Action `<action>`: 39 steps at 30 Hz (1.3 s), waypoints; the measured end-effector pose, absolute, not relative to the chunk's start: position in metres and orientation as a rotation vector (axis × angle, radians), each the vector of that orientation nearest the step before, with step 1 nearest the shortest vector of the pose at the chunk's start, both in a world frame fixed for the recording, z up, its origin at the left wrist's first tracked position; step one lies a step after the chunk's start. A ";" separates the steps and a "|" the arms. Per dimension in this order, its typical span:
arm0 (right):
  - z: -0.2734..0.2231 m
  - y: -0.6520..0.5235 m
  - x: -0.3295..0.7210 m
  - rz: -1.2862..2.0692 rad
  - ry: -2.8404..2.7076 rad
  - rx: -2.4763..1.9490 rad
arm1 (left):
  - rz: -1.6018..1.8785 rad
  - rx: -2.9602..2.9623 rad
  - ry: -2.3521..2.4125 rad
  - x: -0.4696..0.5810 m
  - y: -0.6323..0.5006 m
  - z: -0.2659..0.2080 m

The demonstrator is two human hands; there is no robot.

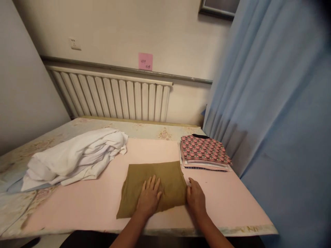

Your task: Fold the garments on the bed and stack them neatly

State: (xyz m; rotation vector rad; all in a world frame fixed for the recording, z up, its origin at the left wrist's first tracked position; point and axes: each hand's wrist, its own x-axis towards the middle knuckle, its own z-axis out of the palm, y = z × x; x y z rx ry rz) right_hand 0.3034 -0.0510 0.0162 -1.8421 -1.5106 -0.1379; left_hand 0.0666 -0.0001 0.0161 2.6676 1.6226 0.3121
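1. Folded olive-brown cloth [172,179]: flat on pink sheet [98,203], near front edge.
2. Left hand [149,197]: fingers spread, palm down on it.
3. Right hand [196,198]: curled at its right edge (pinching? can't tell).
4. Beyond: folded clothes stack [204,151] right, rumpled white fabric [74,156] left.

You saw matt, lightly wrinkled olive cloth [172,179] near; rumpled, matt white cloth [74,158] left; a smooth radiator [124,96] and paper note [145,61] far; a matt fabric curtain [253,86] right.
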 end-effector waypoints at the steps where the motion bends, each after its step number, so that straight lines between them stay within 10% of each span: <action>1: 0.017 -0.046 0.293 -0.166 -1.564 -1.779 | 0.321 2.677 1.634 0.066 0.000 0.015; 39: -0.002 -0.019 0.264 -0.107 -2.035 -1.847 | 0.433 2.637 1.733 -0.025 0.004 -0.003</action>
